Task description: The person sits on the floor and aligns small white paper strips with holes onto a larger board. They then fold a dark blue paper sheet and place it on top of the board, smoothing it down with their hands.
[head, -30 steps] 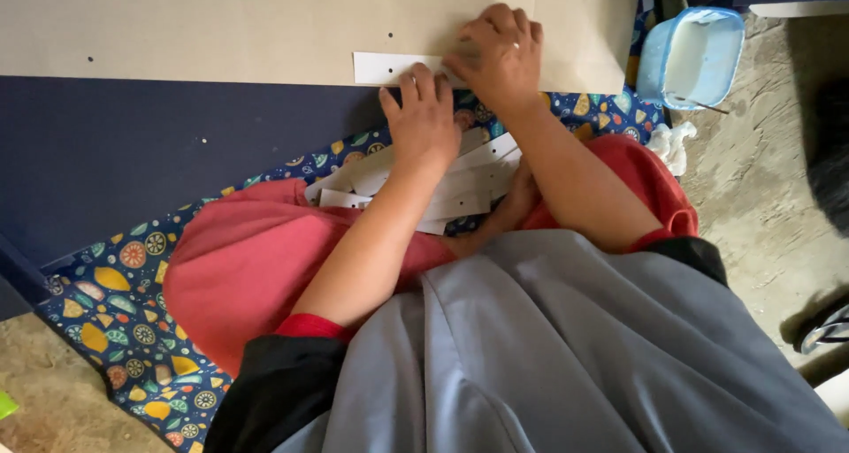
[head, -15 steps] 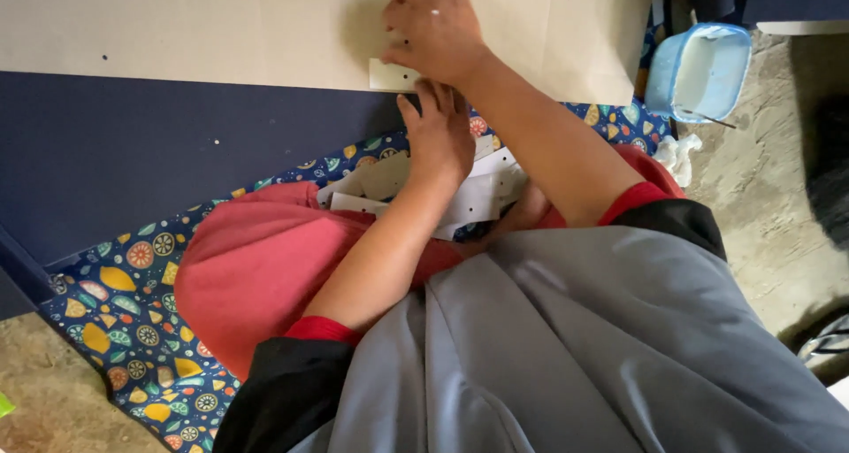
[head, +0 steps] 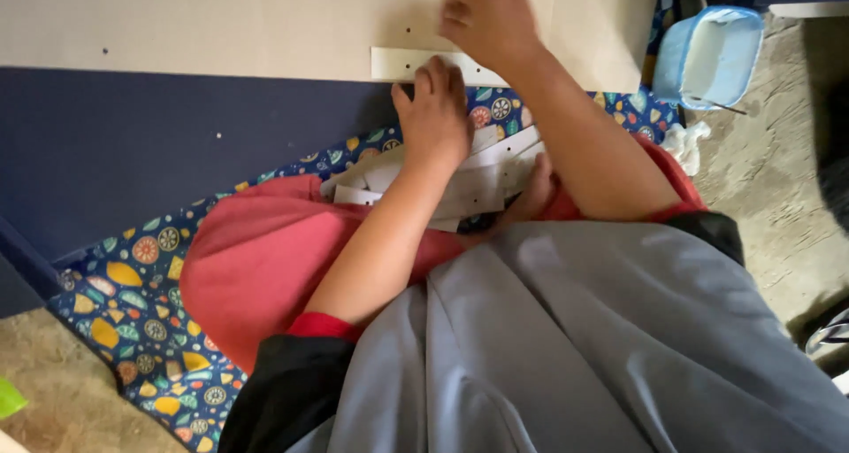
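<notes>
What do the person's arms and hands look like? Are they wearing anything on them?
Both forearms are bare. The left hand wears no glove, and no ring shows on it. The right hand is blurred, so a ring cannot be told. Near the left elbow, a red cuff edges a black sleeve.

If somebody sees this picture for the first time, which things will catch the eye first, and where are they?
In the upper middle, the left hand and the right hand work at a small white strip lying on the pale board, just above the dark blue panel. Lower left, the red cloth lies on a colourful patterned mat. A light blue tub stands at upper right.
</notes>
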